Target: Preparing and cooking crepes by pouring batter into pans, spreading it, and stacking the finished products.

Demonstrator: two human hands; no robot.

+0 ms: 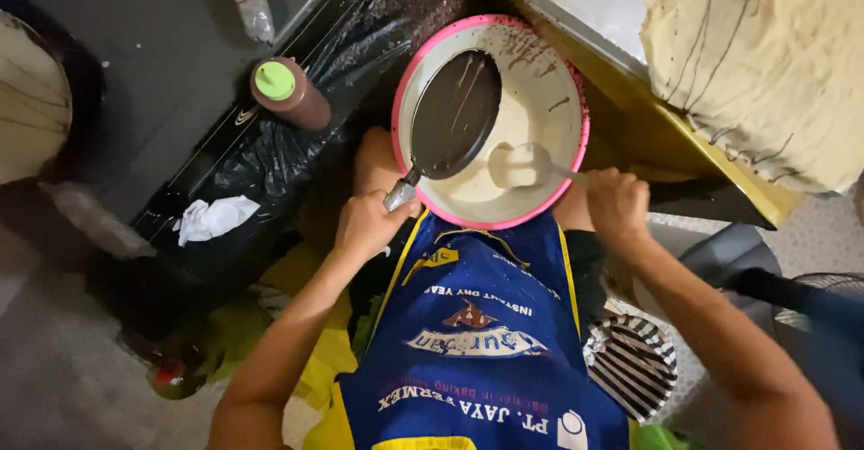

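A seated person in a blue printed apron works over a round pink-rimmed plastic basin of pale cream batter held between the knees. The left hand is closed in a full fist round the metal handle of a small dark oval frying pan, which tilts over the basin's ten o'clock side, its face streaked with thin lines of batter but mostly bare. The right hand, at the basin's four o'clock edge, is curled tightly about the stem of a pale batter-coated ladle; its bowl sits loaded just above the batter surface, near the pan's lower rim and seemingly apart from it.

Judged from this, the work is at an early stage of one round: the ladle is filled, the pan is not yet coated. The tall stack of thin cream crepes with brown drizzle lines at two o'clock suggests many rounds are already done, and the batter left in the basin suggests more to come.

At ten o'clock a brown squeeze bottle with a green cap lies on a black plastic bag, with crumpled white paper below it.
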